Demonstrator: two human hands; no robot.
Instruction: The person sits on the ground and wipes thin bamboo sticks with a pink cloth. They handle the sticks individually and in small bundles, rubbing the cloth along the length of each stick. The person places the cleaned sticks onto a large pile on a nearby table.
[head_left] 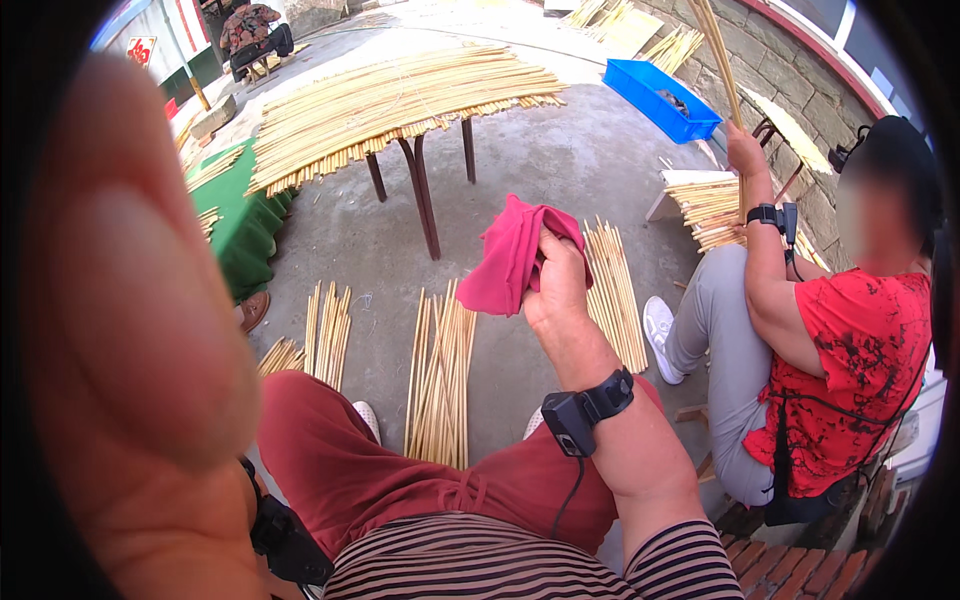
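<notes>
My right hand [560,285] is closed round a crumpled magenta cloth [510,260], held up in front of my knees. Below it on the ground lies a bundle of thin pale wooden sticks [440,385], some crossing each other. A second bundle [613,295] lies just beyond the cloth, to its right. My left hand [150,330] is raised very close to the camera and fills the left side, blurred. One thick digit of it points upward; its other fingers are hidden, and I cannot make out anything held in it.
A long layer of sticks [400,100] covers a dark-legged table ahead. At left hangs a green cloth [235,220]; a blue crate [660,100] stands far right. A seated person in red [850,360] holds upright sticks close on my right. Another person [250,30] sits far back.
</notes>
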